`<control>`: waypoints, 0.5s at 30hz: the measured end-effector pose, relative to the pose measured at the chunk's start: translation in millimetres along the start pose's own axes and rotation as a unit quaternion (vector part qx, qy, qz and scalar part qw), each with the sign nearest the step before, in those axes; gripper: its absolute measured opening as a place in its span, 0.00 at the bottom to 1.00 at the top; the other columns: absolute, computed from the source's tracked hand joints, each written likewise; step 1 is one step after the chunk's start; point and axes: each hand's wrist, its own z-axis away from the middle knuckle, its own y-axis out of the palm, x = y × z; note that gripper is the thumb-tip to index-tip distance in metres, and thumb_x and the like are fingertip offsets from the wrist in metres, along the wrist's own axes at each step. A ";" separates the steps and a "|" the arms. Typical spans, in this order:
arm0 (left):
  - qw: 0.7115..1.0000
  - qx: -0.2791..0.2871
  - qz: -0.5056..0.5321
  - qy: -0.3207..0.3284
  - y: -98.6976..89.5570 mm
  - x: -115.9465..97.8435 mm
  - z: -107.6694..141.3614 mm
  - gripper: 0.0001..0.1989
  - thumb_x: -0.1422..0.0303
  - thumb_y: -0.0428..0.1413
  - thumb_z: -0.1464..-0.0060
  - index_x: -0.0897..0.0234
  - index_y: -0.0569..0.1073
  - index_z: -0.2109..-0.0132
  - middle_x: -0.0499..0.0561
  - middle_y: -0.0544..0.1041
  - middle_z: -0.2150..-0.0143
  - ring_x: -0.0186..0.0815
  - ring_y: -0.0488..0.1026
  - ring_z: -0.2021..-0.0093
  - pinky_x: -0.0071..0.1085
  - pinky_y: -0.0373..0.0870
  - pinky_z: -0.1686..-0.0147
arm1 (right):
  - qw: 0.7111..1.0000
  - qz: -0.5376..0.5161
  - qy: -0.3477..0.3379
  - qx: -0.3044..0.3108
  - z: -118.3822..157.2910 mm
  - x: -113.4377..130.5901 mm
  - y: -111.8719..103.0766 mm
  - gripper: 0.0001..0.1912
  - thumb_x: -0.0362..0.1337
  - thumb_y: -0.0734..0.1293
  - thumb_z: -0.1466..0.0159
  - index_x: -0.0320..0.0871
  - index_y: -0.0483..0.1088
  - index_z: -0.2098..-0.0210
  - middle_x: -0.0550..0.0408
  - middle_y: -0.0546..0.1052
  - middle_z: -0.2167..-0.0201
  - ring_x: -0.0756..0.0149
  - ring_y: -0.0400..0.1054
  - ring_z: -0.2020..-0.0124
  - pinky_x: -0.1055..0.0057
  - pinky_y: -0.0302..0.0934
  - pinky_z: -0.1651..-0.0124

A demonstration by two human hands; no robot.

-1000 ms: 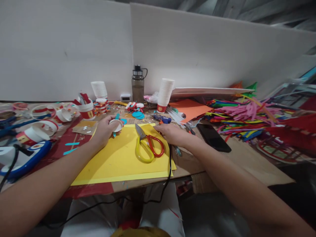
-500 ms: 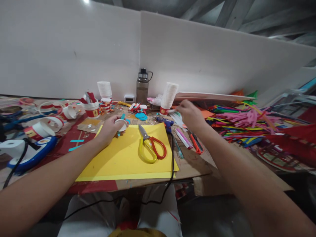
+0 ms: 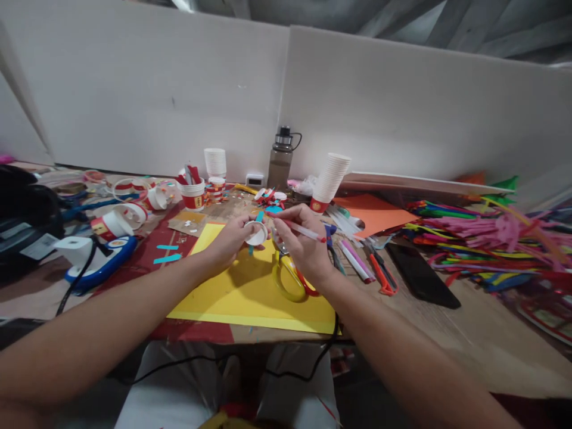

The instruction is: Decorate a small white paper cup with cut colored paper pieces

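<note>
My left hand is closed on a small white paper cup piece with blue strips on it, round side facing up. My right hand, its fingers pinched, grips a slim pale pen with a red end. The pen's other end points toward the cup piece; whether they touch I cannot tell. Beneath both hands lies a yellow sheet. Scissors with yellow and red handles rest on it, partly hidden by my right hand. Two blue paper strips lie to the left.
Stacked paper cups and a water bottle stand at the back. To the right are markers, an orange cutter, a black phone and coloured pipe cleaners. A black cord hangs over the front edge.
My right hand has come from beside the cup stack to my left hand, and the pen now shows clearly in it. My left hand still holds the cup piece. The view has turned slightly.
</note>
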 end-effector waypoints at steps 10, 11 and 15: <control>0.999 0.015 0.022 0.023 17.4 3.9 8.5 0.14 0.63 0.62 0.52 0.64 0.72 0.58 0.49 0.75 0.64 0.31 0.73 0.67 0.28 0.76 0.69 | 0.993 0.112 -0.007 0.041 13.7 -15.2 -1.6 0.07 0.41 0.60 0.33 0.46 0.64 0.58 0.53 0.76 0.63 0.63 0.72 0.62 0.63 0.66 0.59; 0.999 0.012 0.024 0.030 17.0 4.0 8.2 0.15 0.63 0.62 0.52 0.64 0.72 0.58 0.49 0.75 0.63 0.31 0.73 0.67 0.28 0.76 0.68 | 0.993 0.111 -0.006 0.037 13.0 -16.2 -1.4 0.07 0.41 0.60 0.33 0.46 0.64 0.58 0.53 0.76 0.63 0.63 0.72 0.62 0.64 0.66 0.58; 0.999 0.009 0.012 0.038 16.5 3.5 7.5 0.15 0.63 0.62 0.52 0.64 0.72 0.58 0.50 0.75 0.62 0.33 0.73 0.66 0.32 0.76 0.68 | 0.992 0.127 -0.005 0.011 10.6 -20.6 -2.5 0.07 0.42 0.63 0.35 0.46 0.65 0.59 0.54 0.76 0.64 0.63 0.72 0.63 0.64 0.66 0.60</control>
